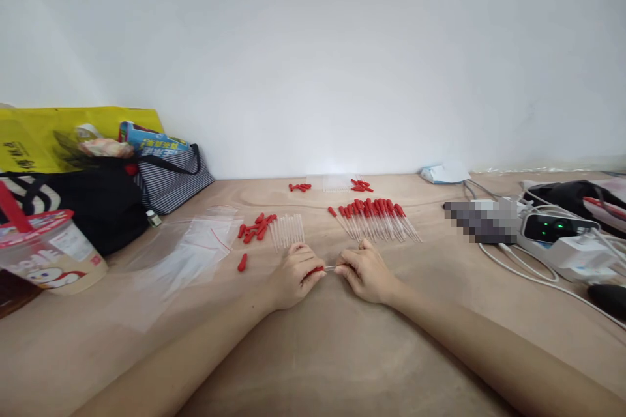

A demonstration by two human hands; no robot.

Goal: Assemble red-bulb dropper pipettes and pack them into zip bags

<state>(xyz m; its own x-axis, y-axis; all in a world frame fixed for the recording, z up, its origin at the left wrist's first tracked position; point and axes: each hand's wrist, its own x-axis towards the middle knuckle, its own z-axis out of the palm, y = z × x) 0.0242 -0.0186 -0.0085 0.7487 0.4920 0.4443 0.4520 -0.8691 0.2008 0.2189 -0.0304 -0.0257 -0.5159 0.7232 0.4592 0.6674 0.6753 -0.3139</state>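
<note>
My left hand is closed round a red rubber bulb, whose end shows by the thumb. In my right hand the fingers pinch a thin clear glass dropper tube. The tube bridges the gap between both hands and meets the bulb; how far it is inside is hidden. Beyond my left hand lie a row of bare glass tubes and a pile of loose red bulbs, with one single bulb nearer. Past my right hand, several droppers with red bulbs fitted lie side by side.
Clear plastic bags and a lidded drink cup are at left, before a striped bag and a black bag. More bulbs lie near the wall. Chargers and white cables crowd the right.
</note>
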